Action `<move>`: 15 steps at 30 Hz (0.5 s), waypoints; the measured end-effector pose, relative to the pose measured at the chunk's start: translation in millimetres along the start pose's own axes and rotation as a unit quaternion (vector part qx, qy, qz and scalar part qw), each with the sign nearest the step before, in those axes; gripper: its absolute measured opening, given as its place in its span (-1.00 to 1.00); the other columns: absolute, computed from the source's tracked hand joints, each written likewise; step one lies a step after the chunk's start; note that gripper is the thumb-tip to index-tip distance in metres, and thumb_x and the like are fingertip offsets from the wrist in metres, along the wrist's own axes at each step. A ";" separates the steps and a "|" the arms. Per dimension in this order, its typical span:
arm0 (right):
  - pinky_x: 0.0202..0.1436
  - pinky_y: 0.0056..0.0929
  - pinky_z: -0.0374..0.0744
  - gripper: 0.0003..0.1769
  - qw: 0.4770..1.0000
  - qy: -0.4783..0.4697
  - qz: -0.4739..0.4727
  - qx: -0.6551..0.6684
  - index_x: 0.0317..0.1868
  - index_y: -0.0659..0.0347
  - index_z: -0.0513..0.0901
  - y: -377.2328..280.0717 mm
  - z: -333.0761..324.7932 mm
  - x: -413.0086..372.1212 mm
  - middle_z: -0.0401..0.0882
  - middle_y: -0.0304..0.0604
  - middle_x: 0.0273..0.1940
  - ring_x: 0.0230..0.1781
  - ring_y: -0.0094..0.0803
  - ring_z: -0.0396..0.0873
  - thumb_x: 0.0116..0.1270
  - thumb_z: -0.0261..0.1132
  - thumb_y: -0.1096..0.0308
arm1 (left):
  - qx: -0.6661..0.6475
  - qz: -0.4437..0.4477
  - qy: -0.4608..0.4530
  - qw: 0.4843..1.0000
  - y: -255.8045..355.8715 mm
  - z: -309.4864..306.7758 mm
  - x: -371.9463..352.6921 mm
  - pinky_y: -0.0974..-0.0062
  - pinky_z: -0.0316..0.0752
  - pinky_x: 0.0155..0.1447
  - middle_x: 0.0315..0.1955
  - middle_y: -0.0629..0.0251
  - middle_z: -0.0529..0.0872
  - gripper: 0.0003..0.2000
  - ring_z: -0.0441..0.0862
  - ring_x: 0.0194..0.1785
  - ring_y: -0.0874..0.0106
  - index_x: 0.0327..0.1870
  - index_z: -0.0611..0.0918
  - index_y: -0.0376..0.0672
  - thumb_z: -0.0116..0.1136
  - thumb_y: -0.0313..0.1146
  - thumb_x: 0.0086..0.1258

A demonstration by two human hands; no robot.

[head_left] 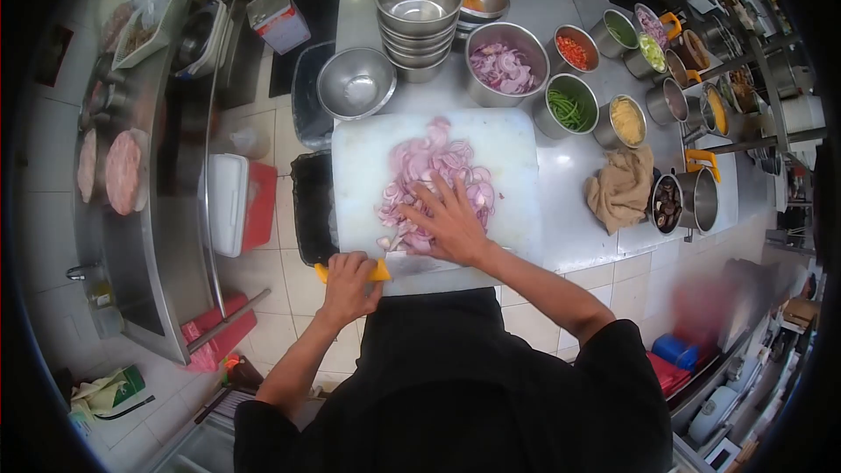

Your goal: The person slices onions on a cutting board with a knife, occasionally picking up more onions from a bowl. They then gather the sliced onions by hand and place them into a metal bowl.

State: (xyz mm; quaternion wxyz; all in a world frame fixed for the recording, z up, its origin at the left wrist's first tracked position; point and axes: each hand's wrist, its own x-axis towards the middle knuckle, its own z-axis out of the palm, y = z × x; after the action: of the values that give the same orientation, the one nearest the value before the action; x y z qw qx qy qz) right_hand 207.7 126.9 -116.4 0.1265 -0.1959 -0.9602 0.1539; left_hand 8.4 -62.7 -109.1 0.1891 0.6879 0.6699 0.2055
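Observation:
A white cutting board (pixel 517 175) carries a spread pile of sliced red onion (pixel 420 162). My right hand (pixel 451 223) lies over the near part of the onion, fingers spread and touching the slices. At the board's near left corner, my left hand (pixel 349 285) is wrapped round the yellow handle of a knife (pixel 379 271). Its blade appears to point right along the board's near edge, partly hidden by my right forearm and hard to make out.
Behind the board stand a steel bowl (pixel 356 83), stacked bowls (pixel 419 0) and a bowl of sliced onion (pixel 506 61). Pots of green beans (pixel 568 109) and yellow shreds (pixel 626 120) stand right, near a brown cloth (pixel 620 188). A black bin (pixel 311 210) adjoins the board's left.

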 end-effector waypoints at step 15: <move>0.50 0.43 -0.05 -0.24 0.915 0.256 0.301 0.085 0.39 0.08 0.46 22.4 -10.9 -6.3 0.28 0.12 0.43 0.52 0.35 0.03 0.34 0.27 -0.21 | -0.158 -0.163 0.202 0.953 37.0 43.4 92.0 0.02 -0.01 0.58 0.44 -0.22 0.23 -0.32 0.12 0.52 -0.19 0.43 0.40 -0.22 0.33 -0.13 0.32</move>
State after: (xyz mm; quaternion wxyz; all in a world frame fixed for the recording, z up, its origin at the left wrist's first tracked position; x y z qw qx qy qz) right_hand 224.3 146.6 -115.3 0.3322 -0.4969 -0.7736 0.2103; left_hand 64.6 28.8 -123.2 0.1867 0.4749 0.7559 0.4102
